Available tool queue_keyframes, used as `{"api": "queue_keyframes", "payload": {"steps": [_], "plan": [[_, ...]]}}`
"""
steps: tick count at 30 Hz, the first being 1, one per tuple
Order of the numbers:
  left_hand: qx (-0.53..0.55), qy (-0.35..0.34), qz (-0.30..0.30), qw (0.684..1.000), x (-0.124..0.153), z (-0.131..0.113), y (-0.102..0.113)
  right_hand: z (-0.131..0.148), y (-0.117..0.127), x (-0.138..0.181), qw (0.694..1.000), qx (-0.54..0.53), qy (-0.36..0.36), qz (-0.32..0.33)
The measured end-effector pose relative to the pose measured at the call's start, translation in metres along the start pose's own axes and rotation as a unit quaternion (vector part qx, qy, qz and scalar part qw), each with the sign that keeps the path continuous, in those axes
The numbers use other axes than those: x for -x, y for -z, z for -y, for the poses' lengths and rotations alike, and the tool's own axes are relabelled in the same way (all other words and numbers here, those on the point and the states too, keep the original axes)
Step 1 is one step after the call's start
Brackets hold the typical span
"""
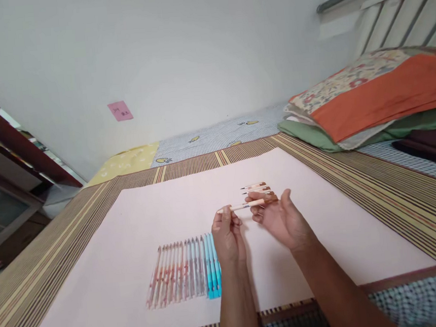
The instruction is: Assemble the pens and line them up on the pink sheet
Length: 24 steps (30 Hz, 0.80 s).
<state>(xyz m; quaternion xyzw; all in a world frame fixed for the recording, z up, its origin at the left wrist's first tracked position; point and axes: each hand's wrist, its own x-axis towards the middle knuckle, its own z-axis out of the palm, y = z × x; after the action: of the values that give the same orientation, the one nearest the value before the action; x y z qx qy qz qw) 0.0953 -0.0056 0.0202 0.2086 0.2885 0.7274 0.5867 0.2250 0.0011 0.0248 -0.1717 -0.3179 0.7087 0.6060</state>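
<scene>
A slim cream pen [247,205] with small print on its barrel is pinched by its left end in my left hand [227,234]. It is held nearly level above the pink sheet. My right hand [280,221] is close to the pen's orange-pink end, palm partly turned up, thumb raised and fingers apart. Whether those fingers touch the pen is hard to tell. Just beyond lie several cream-and-brown pens [253,186] with dark tips, partly hidden by my right hand. Left of my left wrist is a neat row of clear pens [170,274], then blue pens [212,265], partly covered by my arm.
The large pink sheet [109,275] lies on a striped mat [18,282]. Folded cloths with an orange band [384,98] are piled at the right, near a white slatted headboard [399,15]. Behind is a white wall with a pink note [120,111].
</scene>
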Motion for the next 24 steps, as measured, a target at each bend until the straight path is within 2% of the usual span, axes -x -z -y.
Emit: {"api": "queue_keyframes", "payload": {"steps": [7, 12, 16, 24], "plan": [[0.023, 0.014, -0.001, 1.000, 0.000, 0.000, 0.000, -0.009, -0.001, 0.002, 0.999, -0.020, -0.030, 0.012], [0.019, -0.019, 0.014, 1.000, 0.002, -0.014, -0.005, -0.023, 0.002, 0.005, 0.997, -0.031, -0.049, 0.045], [-0.012, -0.051, 0.036, 0.998, 0.005, -0.027, -0.013, -0.028, 0.001, 0.008, 0.996, -0.065, -0.046, 0.045], [-0.038, -0.056, 0.007, 0.998, 0.002, -0.026, -0.006, -0.022, -0.003, 0.012, 0.994, -0.047, -0.062, 0.072]]}}
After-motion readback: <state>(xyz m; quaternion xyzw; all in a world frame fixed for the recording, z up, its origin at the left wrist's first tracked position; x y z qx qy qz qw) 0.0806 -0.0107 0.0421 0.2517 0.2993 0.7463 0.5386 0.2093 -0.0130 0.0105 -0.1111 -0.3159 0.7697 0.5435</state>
